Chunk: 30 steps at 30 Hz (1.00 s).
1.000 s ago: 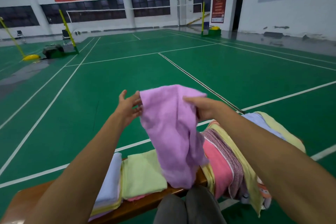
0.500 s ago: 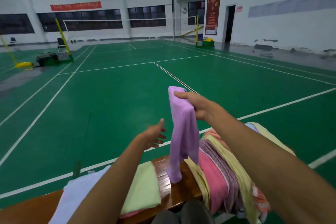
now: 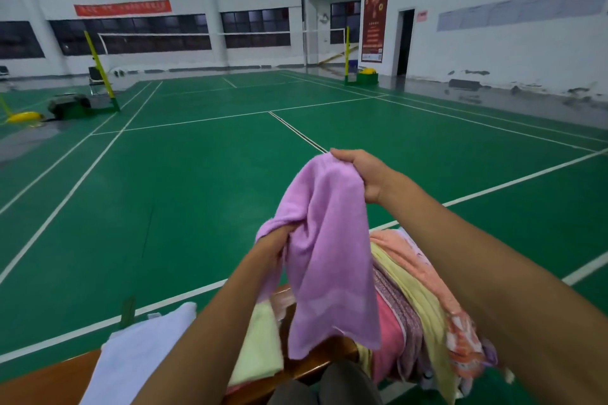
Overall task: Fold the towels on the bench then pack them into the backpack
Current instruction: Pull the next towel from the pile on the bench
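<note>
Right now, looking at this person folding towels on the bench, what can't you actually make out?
- Left hand, head view: its fingers are wrapped inside the purple towel, so their grip is hidden.
- Backpack: not in view at all.
- Unfolded towel pile: partly covered by the right forearm and purple towel; count unclear.
- Bench: cut off by the bottom edge.
- Red banner: lettering too small to read.

One purple towel, two hands.

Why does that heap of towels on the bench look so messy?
The heap of unfolded towels at the right end of the brown wooden bench lies rumpled, with pink, yellow and orange ones spilling over the edge. The folded white towel and folded pale green towel further left lie flat.
</note>
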Available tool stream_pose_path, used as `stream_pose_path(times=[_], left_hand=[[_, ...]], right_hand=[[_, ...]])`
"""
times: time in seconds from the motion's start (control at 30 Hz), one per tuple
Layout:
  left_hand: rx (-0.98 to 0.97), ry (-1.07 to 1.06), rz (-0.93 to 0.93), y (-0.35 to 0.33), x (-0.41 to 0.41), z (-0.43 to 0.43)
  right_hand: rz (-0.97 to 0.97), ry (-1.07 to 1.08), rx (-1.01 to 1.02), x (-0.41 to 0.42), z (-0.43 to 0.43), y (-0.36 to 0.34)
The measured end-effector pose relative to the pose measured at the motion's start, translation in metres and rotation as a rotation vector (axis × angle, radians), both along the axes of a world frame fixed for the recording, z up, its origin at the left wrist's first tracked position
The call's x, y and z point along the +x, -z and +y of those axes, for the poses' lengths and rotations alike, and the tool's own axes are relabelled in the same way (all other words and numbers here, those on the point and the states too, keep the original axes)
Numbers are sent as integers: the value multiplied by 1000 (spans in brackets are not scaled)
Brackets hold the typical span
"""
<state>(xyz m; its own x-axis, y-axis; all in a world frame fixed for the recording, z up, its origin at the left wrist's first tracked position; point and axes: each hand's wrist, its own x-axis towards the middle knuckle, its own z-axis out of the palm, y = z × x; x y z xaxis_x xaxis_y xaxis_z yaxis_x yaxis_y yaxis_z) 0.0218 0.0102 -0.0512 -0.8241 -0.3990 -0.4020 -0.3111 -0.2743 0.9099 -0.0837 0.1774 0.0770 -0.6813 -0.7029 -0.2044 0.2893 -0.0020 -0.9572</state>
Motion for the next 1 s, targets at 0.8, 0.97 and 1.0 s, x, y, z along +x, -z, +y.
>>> stream_pose_path(times=[0.8, 0.97, 1.0], left_hand=[[-346, -544, 350, -90, 2, -98], [-346, -593, 414, -92, 10, -90], [-337, -585, 426, -91, 13, -90]], right_hand=[[249, 456, 426, -42, 7, 14], [357, 518, 333, -46, -1, 4], [412, 544, 325, -45, -3, 4]])
